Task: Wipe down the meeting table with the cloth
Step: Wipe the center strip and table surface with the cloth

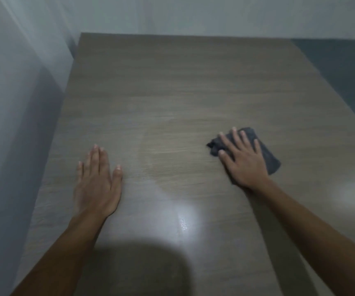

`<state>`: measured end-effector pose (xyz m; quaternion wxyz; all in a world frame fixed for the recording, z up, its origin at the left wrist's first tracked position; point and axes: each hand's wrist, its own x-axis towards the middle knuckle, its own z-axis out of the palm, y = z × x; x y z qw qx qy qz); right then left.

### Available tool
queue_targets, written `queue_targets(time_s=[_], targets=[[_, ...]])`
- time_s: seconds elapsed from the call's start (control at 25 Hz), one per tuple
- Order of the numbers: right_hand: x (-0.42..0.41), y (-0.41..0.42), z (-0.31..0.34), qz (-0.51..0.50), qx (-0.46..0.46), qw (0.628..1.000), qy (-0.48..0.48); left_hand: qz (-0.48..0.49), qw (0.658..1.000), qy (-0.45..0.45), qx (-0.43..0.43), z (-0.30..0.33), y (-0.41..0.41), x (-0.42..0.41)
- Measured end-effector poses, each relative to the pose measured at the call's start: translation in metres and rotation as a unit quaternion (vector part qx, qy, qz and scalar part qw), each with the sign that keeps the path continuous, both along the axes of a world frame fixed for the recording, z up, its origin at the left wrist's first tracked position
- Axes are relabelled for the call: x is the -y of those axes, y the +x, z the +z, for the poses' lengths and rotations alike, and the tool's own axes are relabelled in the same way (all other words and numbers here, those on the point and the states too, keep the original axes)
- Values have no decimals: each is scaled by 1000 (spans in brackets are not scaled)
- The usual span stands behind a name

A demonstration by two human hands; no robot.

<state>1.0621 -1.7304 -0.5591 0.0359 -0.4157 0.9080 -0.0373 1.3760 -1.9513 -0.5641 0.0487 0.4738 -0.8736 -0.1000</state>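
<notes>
The meeting table [183,82] has a grey-brown wood-grain top that fills most of the view. A dark grey cloth [267,151] lies flat on it at the right. My right hand [243,159] presses down on the cloth with fingers spread, and the cloth shows beyond the fingertips and to the hand's right. My left hand [96,182] rests palm down on the bare tabletop at the left, fingers together, holding nothing. A faint damp streak runs across the wood between the two hands.
A pale wall [12,103] runs close along the table's left edge and another stands behind its far edge. Dark floor [347,67] shows past the table's right edge. A bright light reflection and my head's shadow lie on the near tabletop.
</notes>
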Motion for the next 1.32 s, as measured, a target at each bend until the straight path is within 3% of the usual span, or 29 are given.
queue_targets(time_s=[0.28, 0.64, 0.84, 1.32], targets=[[88, -36, 1, -116, 33, 993, 17, -6, 1000, -9, -17, -2, 0, 1], [160, 79, 8, 59, 39, 997, 20, -26, 1000, -3, -9, -5, 38, -24], [128, 137, 7, 142, 44, 989, 18, -19, 1000, 3, -5, -6, 72, -51], [-59, 287, 11, 170, 48, 984, -15, -17, 1000, 6, -10, -1, 168, -201]])
